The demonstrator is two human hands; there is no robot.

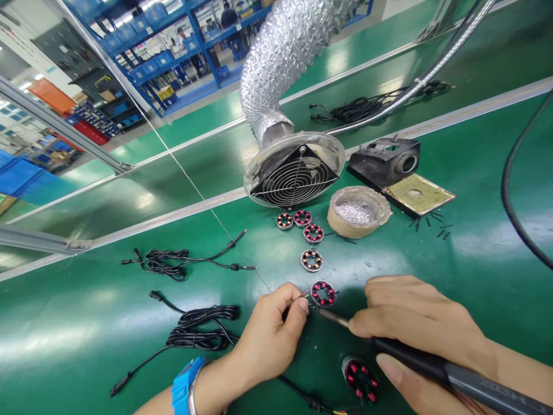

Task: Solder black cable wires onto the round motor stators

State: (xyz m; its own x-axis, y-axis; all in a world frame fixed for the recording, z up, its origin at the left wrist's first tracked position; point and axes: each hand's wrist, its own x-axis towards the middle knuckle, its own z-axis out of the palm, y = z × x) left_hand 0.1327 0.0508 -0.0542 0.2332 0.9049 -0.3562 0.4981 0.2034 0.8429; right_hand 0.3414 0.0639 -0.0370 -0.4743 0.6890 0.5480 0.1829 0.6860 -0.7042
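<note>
My left hand (270,337) pinches the end of a thin black cable (203,328) and holds its wire tips against a small ring-shaped coil stator (323,293) on the green table. My right hand (421,328) grips a black soldering iron (436,369) like a pen, its tip just left of my fingers and touching the stator's edge. Another stator (360,379) lies under my right hand, near the front edge.
Several more stators (311,260) lie in a row toward a fume extractor fan (294,173) on a silver duct. A pot of solder dross (358,211), an iron stand with sponge (417,193) and coiled black cables (166,262) lie around.
</note>
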